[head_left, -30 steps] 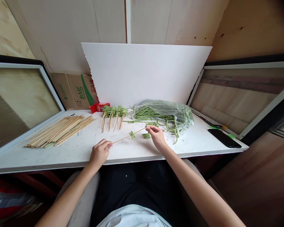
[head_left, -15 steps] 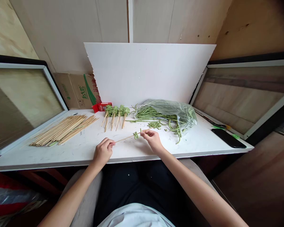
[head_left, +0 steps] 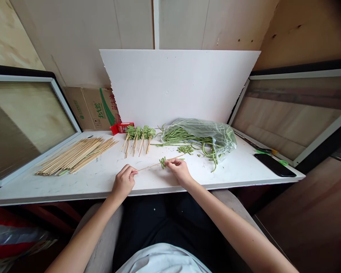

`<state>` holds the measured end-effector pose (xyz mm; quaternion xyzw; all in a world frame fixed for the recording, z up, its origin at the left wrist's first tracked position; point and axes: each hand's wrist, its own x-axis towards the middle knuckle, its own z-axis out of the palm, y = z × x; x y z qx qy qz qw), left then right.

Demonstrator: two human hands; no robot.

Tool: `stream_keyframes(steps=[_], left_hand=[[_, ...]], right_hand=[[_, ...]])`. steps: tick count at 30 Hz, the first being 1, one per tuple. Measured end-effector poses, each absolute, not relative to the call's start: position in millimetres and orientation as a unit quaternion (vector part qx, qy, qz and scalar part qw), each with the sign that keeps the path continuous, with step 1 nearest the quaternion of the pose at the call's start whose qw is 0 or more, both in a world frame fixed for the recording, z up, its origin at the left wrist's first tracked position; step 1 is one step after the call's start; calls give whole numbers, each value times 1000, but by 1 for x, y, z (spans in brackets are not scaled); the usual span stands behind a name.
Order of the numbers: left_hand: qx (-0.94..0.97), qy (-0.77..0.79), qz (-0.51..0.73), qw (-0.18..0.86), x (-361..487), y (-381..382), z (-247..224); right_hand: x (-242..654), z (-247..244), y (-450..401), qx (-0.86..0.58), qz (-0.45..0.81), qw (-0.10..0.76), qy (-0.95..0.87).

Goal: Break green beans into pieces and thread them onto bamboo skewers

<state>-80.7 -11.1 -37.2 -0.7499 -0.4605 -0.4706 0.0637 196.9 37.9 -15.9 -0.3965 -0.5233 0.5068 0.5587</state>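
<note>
My left hand (head_left: 124, 179) pinches one end of a thin wooden skewer (head_left: 147, 167) above the table's front part. Several short green bean pieces (head_left: 162, 163) are threaded crosswise on the skewer. My right hand (head_left: 178, 170) is closed at the bean pieces, fingers around the skewer, whose tip sticks out to the right past them. Another bit of green shows beside the right fingers. Behind the hands lie a small heap of cut bean pieces (head_left: 186, 149) and a row of filled skewers (head_left: 140, 132) with beans at their far ends.
Loose skewers (head_left: 82, 153) are piled at the left. A clear plastic bag of long beans (head_left: 199, 132) lies at the back right. A black phone (head_left: 275, 165) is near the right edge. A red box (head_left: 125, 127) and a cardboard box (head_left: 92, 108) stand at the back left.
My right hand has moved slightly left along the skewer, and the bean piece at its fingertips now sits against the others. My left hand has hardly moved.
</note>
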Motion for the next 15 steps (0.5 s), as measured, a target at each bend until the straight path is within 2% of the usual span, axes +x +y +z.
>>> stream_keyframes(steps=[8, 15], left_hand=[[-741, -469, -477, 61, -79, -10, -36], [-733, -471, -487, 61, -80, -10, -36]], right_hand=[[199, -17, 42, -386, 536, 535, -527], [212, 4, 39, -374, 517, 499, -586]])
